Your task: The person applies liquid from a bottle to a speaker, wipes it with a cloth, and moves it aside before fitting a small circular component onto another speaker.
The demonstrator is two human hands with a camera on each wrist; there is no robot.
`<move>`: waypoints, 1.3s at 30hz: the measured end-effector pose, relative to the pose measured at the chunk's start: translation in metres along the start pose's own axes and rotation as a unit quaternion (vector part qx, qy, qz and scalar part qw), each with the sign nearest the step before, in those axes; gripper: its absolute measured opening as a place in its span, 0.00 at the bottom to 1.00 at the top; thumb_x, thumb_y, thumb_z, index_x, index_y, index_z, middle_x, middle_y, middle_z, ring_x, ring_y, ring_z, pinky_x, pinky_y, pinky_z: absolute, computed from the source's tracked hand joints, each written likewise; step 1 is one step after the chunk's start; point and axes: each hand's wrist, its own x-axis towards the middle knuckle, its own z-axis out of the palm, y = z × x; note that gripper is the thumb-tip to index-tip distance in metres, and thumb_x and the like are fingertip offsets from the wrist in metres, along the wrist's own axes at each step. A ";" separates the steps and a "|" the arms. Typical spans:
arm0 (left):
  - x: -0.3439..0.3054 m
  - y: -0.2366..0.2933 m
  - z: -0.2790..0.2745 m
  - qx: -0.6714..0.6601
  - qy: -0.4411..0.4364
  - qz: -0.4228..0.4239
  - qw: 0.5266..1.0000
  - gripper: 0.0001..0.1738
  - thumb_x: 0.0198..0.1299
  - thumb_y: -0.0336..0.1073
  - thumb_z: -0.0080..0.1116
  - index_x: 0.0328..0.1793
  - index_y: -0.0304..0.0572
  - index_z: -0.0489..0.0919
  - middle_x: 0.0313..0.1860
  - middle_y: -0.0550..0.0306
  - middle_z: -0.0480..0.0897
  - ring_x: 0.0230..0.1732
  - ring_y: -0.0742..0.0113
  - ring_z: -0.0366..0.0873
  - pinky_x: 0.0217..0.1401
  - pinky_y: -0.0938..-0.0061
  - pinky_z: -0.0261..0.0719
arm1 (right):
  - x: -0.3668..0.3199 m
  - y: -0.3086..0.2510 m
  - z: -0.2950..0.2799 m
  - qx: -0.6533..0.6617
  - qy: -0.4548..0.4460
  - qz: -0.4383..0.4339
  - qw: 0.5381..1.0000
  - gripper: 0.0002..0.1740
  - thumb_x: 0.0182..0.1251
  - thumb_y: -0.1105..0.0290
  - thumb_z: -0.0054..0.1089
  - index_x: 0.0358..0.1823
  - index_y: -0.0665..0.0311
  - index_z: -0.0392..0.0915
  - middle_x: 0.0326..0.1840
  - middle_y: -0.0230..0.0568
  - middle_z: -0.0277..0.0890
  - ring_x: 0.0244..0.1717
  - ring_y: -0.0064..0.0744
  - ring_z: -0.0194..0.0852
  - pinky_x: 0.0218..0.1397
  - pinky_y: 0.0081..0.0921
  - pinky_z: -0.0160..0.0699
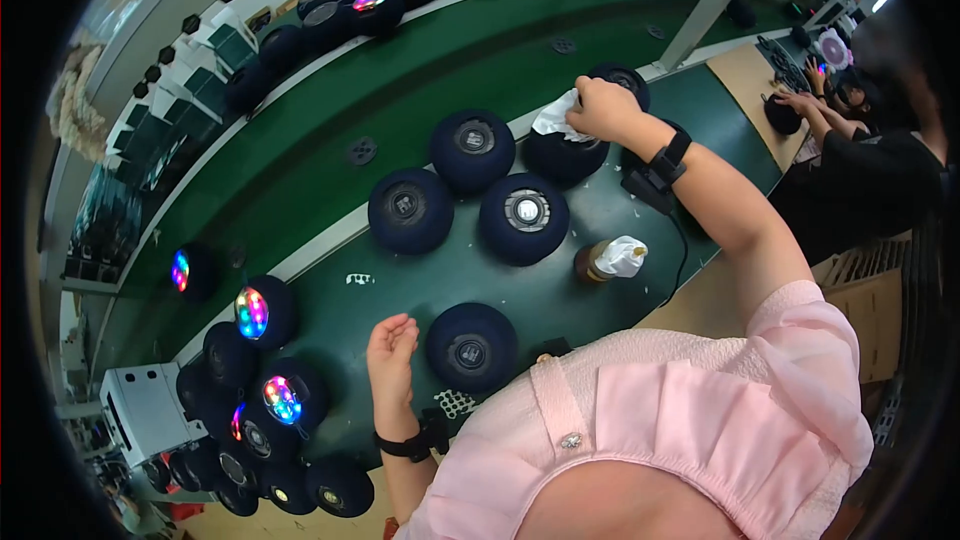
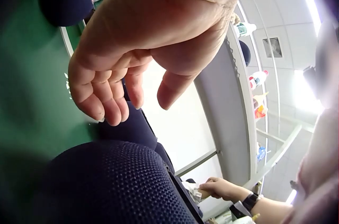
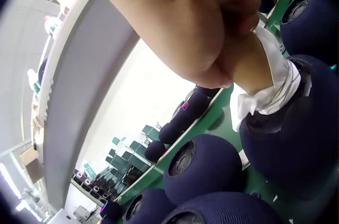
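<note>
My right hand (image 1: 605, 110) grips a crumpled white cloth (image 1: 556, 120) and presses it to the top of a dark blue, fabric-covered round speaker (image 1: 565, 158). From the right wrist, the cloth (image 3: 275, 89) bunches under the fingers over that speaker's recessed black centre. My left hand (image 1: 393, 355) hovers with loosely bent fingers and holds nothing. Beside it, a similar speaker (image 1: 471, 348) sits on the green table, its round centre plate facing up. Three more speakers stand near the cloth, one (image 1: 524, 219) with a silvery white centre. A brown bottle (image 1: 592, 262) topped with white tissue stands below them.
Speakers with glowing coloured lights (image 1: 283, 398) crowd the left end, near a white box (image 1: 145, 410). A green conveyor belt (image 1: 300, 155) runs behind the table edge, with more speakers beyond it. Small perforated white pieces (image 1: 456, 403) lie on the table. Another person (image 1: 850, 160) works at right.
</note>
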 end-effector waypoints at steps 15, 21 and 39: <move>0.001 -0.013 -0.020 -0.015 0.031 0.005 0.999 0.13 0.58 0.29 0.58 0.49 0.37 0.74 0.42 0.59 0.78 0.41 0.76 0.74 0.44 0.83 0.71 | 0.031 -0.113 0.011 0.082 -0.021 -0.136 0.987 0.23 0.49 0.56 0.59 0.40 0.70 0.74 0.39 0.52 0.78 0.42 0.48 0.77 0.48 0.36 0.76; 0.005 -0.019 -0.018 -0.024 0.029 -0.009 0.999 0.13 0.59 0.29 0.58 0.50 0.37 0.74 0.43 0.58 0.78 0.42 0.75 0.74 0.45 0.82 0.71 | 0.031 -0.120 0.016 0.066 0.005 -0.154 0.986 0.21 0.50 0.59 0.57 0.39 0.69 0.74 0.38 0.53 0.77 0.41 0.49 0.78 0.46 0.37 0.77; 0.014 -0.026 -0.018 0.000 0.015 -0.023 1.000 0.13 0.61 0.29 0.54 0.52 0.36 0.72 0.44 0.56 0.79 0.44 0.74 0.76 0.45 0.82 0.73 | 0.040 -0.119 0.020 0.048 0.034 -0.221 0.974 0.16 0.51 0.62 0.56 0.34 0.68 0.75 0.36 0.52 0.76 0.38 0.51 0.77 0.44 0.38 0.77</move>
